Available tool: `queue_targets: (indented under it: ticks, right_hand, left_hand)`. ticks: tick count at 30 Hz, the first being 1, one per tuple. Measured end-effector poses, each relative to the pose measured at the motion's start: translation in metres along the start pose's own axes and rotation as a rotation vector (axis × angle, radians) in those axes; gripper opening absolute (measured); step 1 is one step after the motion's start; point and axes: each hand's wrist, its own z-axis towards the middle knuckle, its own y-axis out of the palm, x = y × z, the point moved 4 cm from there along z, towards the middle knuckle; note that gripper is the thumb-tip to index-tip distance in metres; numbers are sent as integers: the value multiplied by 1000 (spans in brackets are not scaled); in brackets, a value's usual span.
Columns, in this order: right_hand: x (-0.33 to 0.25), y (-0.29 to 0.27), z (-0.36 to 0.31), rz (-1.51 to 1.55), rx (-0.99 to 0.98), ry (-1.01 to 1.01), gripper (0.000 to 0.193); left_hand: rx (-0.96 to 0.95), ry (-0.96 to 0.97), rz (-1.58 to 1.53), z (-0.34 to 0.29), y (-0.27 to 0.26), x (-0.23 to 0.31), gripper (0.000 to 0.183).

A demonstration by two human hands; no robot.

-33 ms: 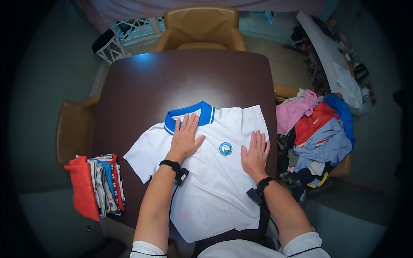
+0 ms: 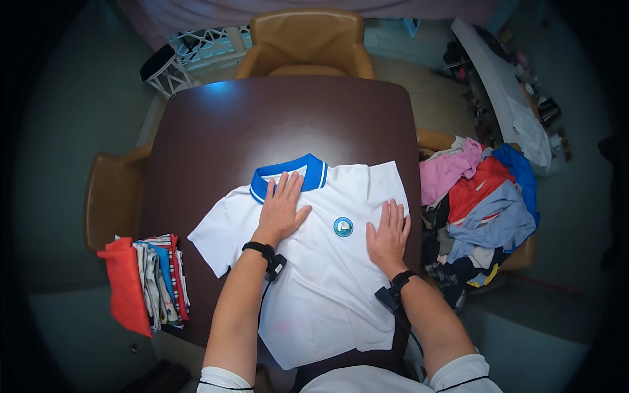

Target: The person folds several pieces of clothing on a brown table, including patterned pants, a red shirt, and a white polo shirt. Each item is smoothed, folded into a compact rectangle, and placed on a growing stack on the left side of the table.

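A white polo shirt (image 2: 321, 275) with a blue collar (image 2: 316, 171) and a round blue-green badge (image 2: 343, 226) lies spread on the dark table, its hem toward me. My left hand (image 2: 282, 208) rests flat on it just below the collar, fingertips over the collar opening. Against the shirt's right side, under the right sleeve, my right hand (image 2: 389, 232) lies flat with fingers stretched. Neither hand grips the cloth. Some wrinkles run across the lower front. Both wrists wear black straps with small devices and cables.
A row of folded clothes (image 2: 154, 281) stands at the table's left edge. To the right, a loose heap of clothes (image 2: 485, 203) covers a chair. The dark brown table (image 2: 282, 118) extends beyond the collar. Tan chairs stand at the far side (image 2: 306, 39) and left (image 2: 114, 196).
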Motion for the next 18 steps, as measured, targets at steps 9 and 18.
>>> queue_targets:
  ticks: [9,18]
  right_hand:
    - [0,2,-1,-16,20,40,87]
    - [-2,2,2,-14,-18,38,88]
  left_hand:
    - [157,-219,-47,-40,-13,9,79]
    - [36,-647,90,-185,-32,-76,78]
